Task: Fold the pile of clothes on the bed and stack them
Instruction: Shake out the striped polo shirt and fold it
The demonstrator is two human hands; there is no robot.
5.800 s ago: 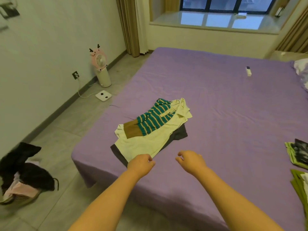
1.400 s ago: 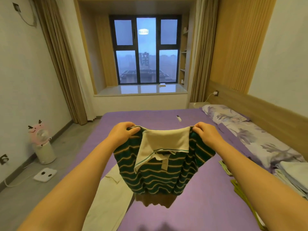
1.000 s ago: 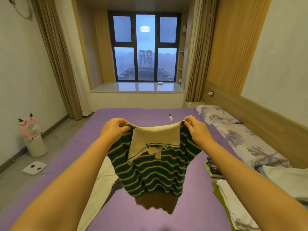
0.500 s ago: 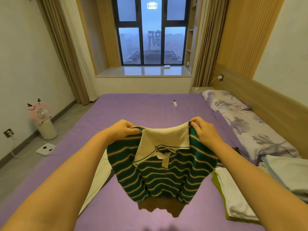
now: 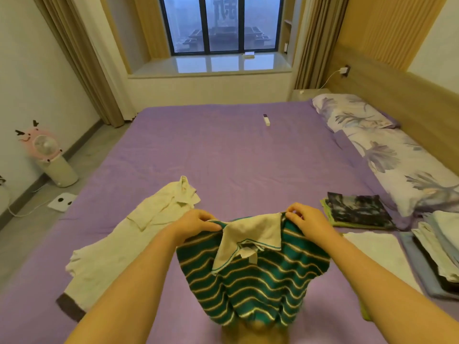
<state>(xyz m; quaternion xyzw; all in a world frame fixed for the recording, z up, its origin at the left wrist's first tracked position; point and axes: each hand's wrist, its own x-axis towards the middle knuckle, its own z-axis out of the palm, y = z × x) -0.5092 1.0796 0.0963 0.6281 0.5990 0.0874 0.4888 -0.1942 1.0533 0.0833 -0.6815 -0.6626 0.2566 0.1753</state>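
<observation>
Green striped polo shirt point(image 5: 250, 279) is hanging above the near part of the purple bed point(image 5: 236, 155), held up by its shoulders with its cream collar point(image 5: 250, 234) facing the camera and its lower part bunching below. In the head view, the left hand point(image 5: 196, 223) is pinching the shirt's left shoulder, fingers curled over the fabric edge, while the right hand point(image 5: 306, 223) is gripping the other shoulder in the same way, thumb and fingertips closing on the cloth.

To the left of the shirt, a cream garment point(image 5: 129, 242) is lying spread and rumpled on the bed, and a dark grey garment point(image 5: 69, 309) is showing from under its near end. To the right, a folded dark patterned garment point(image 5: 357, 209) is resting on something green, a folded white piece point(image 5: 380, 254) is lying nearer, and a stack of folded pale clothes point(image 5: 437, 249) is sitting at the right edge. A floral pillow point(image 5: 377, 145) is lying along the wooden headboard side, and a small white remote point(image 5: 266, 119) is lying well apart toward the far end of the bed. On the floor at left, a pink fan point(image 5: 46, 152) is standing by the wall beside a white scale point(image 5: 62, 201).
</observation>
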